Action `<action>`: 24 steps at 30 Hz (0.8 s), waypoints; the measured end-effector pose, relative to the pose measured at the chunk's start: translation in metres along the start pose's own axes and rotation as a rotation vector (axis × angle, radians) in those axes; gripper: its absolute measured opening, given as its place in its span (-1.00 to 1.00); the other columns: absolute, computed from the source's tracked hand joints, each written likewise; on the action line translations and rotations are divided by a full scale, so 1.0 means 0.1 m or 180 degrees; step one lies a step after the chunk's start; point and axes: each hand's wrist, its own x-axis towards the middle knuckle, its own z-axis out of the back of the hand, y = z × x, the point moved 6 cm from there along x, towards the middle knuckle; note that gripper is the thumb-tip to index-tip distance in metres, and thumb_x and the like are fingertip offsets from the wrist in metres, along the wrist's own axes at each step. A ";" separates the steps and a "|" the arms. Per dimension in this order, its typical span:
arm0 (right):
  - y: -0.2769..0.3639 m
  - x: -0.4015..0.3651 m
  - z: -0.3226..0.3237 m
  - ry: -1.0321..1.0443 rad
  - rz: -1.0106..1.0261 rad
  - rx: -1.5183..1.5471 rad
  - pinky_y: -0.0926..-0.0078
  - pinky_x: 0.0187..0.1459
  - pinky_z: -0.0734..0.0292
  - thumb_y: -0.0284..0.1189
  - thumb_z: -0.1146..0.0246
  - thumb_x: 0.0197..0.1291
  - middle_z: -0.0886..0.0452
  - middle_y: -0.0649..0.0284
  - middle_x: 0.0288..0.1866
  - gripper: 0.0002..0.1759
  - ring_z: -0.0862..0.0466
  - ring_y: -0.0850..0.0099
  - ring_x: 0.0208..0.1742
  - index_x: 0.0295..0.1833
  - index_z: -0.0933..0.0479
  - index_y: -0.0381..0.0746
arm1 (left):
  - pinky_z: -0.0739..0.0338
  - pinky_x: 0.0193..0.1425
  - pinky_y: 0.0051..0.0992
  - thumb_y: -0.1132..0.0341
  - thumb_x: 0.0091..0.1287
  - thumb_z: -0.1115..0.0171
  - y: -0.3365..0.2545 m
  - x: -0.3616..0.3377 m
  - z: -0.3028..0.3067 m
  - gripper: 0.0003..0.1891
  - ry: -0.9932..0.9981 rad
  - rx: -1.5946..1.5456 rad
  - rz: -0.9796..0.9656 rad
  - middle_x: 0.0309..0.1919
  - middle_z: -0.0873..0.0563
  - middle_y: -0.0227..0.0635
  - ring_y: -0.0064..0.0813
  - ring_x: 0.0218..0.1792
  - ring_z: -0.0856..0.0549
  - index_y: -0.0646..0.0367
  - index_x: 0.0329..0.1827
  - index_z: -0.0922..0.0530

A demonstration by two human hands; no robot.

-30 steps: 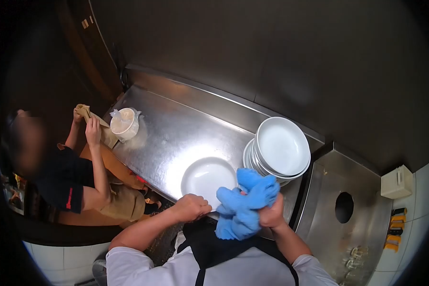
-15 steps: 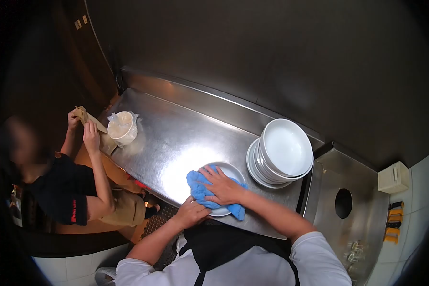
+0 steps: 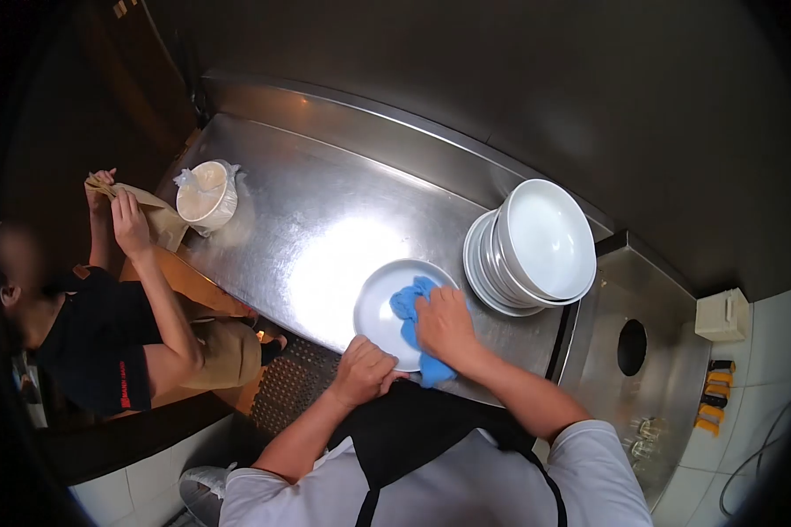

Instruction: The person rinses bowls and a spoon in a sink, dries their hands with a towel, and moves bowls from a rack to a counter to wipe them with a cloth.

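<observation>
Our left hand (image 3: 365,371) curls at the near rim of the shallow white plate (image 3: 376,309), seemingly pinching it, while our right hand (image 3: 446,328) presses the bunched blue cloth (image 3: 408,303) inside. For a good wipe, we should hold that rim firmly, press evenly and sweep from centre to edge, tucking in the cloth's loose end. The plate lies right side up by the worktop's (image 3: 316,189) front edge, round, pale and smooth; beyond it stand stacked white bowls (image 3: 547,237)
</observation>
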 end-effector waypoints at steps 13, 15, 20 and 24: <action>0.08 0.08 0.54 -0.0569 0.0381 0.0716 -0.15 0.46 0.03 -0.02 -0.37 0.08 -0.09 -0.24 0.52 -0.16 -0.03 -0.22 0.55 0.39 -0.36 -0.28 | -0.29 0.41 -0.06 0.04 -0.16 -0.69 0.14 -0.09 0.04 -0.42 -0.0229 -0.0355 0.1266 0.39 0.03 0.69 0.58 0.42 -0.11 0.15 -0.33 -0.45; 0.10 -0.04 0.33 -0.0315 0.0457 0.0509 -0.24 0.45 0.02 -0.02 -0.37 0.09 -0.06 -0.33 0.51 -0.10 -0.01 -0.28 0.54 0.44 -0.28 -0.28 | -0.35 0.38 -0.11 0.03 -0.16 -0.69 0.19 -0.14 -0.03 -0.42 -0.0223 -0.0490 0.1328 0.38 0.01 0.70 0.56 0.40 -0.16 0.15 -0.36 -0.44; 0.17 0.10 -0.02 -0.0124 0.0440 0.0665 -0.15 0.48 0.04 -0.01 -0.32 0.15 -0.09 -0.39 0.48 -0.07 -0.04 -0.22 0.55 0.50 -0.19 -0.31 | -0.48 0.26 -0.17 0.00 -0.21 -0.71 0.24 -0.20 -0.03 -0.25 -0.0350 -0.0524 0.1364 0.39 -0.06 0.63 0.39 0.35 -0.36 0.18 -0.14 -0.35; 0.34 0.15 -0.18 0.0049 0.0776 0.1560 -0.01 0.40 -0.17 -0.07 -0.25 0.25 -0.30 -0.39 0.34 -0.15 -0.27 -0.23 0.41 0.47 -0.19 -0.40 | -0.52 0.20 -0.20 0.06 -0.21 -0.73 0.44 -0.54 -0.28 0.06 -0.0643 -0.0685 0.1624 0.34 -0.29 0.41 0.09 0.24 -0.54 0.22 0.19 -0.08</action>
